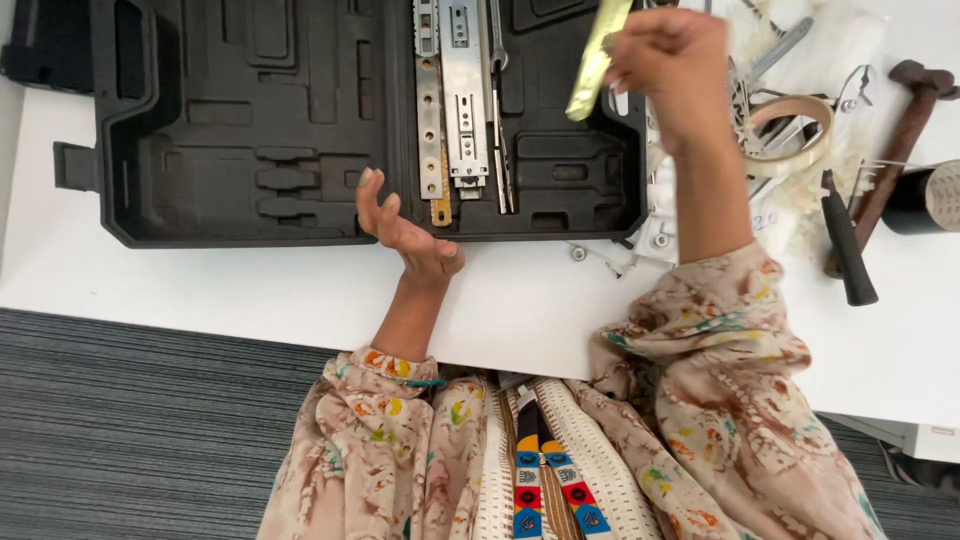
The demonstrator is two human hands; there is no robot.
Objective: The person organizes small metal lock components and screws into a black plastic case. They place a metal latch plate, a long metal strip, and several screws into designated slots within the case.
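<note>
The left hand point(405, 228) is rested at the near rim of the black tool case point(250, 120), palm turned up, fingers point(367, 190) loosely spread and curled, nothing held. The heel of that hand is on the white desk point(250, 275); the fingertips reach over the case edge.

The right hand point(665, 60) is raised above the right end of the case, fingers closed narrow on a flat yellowish-green strip point(597, 60). The strip hangs tilted, lower end over the case, apart from its floor. What the strip is made of cannot be told.

Just left of the right-hand fingers, metal drawer slides point(455, 100) are laid lengthwise in the case, with a wrench point(497, 90) beside them. Right of those fingers, on the desk: a roll of tape point(795, 135), a black-handled tool point(848, 250), a hammer point(895, 150), a dark cylinder point(925, 197) at the frame edge. Small screws point(620, 250) are scattered near the case corner, below the right wrist.

Step judged: a piece is being carried in hand over the open case, the free hand waiting at the rim. A next move would call for the strip to be lined up with a free recess, clear of the slides.
</note>
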